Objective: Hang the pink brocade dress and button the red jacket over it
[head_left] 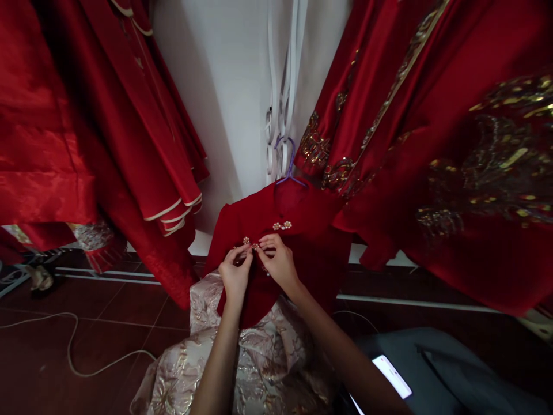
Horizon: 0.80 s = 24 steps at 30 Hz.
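Note:
A dark red jacket (pixel 311 248) hangs in front of me on a purple hanger (pixel 291 164). Flower-shaped pearl clasps decorate its front; one pearl clasp (pixel 282 226) joins across the upper chest. Lower down, my left hand (pixel 235 271) and my right hand (pixel 280 264) meet at the front opening. Each pinches with thumb and forefinger at a second flower clasp (pixel 254 246), mostly covered by the fingertips. Just above my left fingers shows a small pearl flower (pixel 246 240). Beneath the jacket spreads a shiny pale gold-pink brocade skirt (pixel 185 363).
Red garments (pixel 142 115) with cream piping hang at left; red gowns (pixel 466 155) with gold sequins hang at right. Linked white hangers (pixel 280 86) run down the wall. A lit phone (pixel 391 376) lies at lower right. A white cable (pixel 78 346) crosses the tiled floor.

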Available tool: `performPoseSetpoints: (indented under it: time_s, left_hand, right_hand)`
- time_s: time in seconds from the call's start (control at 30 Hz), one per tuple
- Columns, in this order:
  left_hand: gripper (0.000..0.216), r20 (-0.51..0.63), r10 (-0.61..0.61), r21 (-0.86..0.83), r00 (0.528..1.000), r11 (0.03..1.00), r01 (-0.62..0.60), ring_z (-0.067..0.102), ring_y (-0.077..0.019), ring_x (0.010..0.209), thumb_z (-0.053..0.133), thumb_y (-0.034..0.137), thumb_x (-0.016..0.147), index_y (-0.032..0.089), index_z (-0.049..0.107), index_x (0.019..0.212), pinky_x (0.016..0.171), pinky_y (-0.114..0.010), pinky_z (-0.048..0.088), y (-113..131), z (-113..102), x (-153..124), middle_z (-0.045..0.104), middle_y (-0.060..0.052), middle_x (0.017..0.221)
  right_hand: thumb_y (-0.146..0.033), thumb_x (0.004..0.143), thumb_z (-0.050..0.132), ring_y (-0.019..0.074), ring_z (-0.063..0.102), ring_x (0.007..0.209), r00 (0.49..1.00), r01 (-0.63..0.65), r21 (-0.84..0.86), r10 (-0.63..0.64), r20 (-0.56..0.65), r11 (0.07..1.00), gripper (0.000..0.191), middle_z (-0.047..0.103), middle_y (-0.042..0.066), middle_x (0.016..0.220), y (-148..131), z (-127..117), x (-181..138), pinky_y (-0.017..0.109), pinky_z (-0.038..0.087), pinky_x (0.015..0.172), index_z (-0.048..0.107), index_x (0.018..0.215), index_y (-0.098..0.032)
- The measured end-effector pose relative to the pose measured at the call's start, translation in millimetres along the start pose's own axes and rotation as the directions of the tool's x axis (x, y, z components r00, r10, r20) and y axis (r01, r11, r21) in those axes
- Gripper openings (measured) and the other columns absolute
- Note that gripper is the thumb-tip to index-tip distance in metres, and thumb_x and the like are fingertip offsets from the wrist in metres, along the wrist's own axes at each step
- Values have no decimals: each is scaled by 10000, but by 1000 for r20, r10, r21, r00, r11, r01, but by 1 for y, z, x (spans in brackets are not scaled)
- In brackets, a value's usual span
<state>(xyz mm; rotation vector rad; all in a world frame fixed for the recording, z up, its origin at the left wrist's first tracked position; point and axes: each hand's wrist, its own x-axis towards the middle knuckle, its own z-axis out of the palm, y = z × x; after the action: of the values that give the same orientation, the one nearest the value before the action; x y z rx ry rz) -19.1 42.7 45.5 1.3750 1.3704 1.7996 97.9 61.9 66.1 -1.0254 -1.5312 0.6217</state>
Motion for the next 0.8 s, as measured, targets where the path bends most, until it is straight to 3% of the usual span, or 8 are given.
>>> performPoseSetpoints:
  time_s: [0.13,0.37,0.67,0.73,0.8]
  left_hand:
    - [225,10,62,127,998,990,-63,656,-155,760,646,308,728,182,699,907,753,-291,529,2,-4,4,696,-51,874]
    - [246,71,-102,-12,992,995,103,669,-165,702,680,287,664,140,701,860,709,-295,550,-9,-6,18,718,-71,833]
    - [194,238,-108,-81,965,988,131,645,-151,743,650,279,672,139,645,806,778,-315,519,-6,-8,31,689,-66,819]
    - [209,166,-118,-108,979,985,137,631,-146,755,628,273,697,144,583,855,763,-314,514,-6,-3,23,659,-67,832]
    - [206,1,-116,-105,993,988,116,610,-140,758,578,262,740,160,505,904,735,-311,508,-7,4,8,614,-64,865]
  right_hand:
    - [-239,764,562,150,636,747,1000,22,-24,-23,-11,999,142,641,45,831,0,2,1,308,575,685,531,898,-203]
    - [-215,764,545,152,633,757,999,33,-48,-33,-3,998,143,639,44,841,2,1,2,307,571,690,529,906,-206]
    - [-231,759,552,150,626,768,1000,16,-36,-16,2,999,152,635,42,858,4,4,4,295,558,687,530,907,-207]
    - [-239,776,537,149,628,802,999,-4,4,4,51,1000,163,640,43,892,0,-2,3,288,555,695,536,936,-209]
    - [-251,799,513,147,628,816,994,-28,8,27,103,1000,160,647,42,920,-3,-14,-2,275,547,682,552,949,-211]
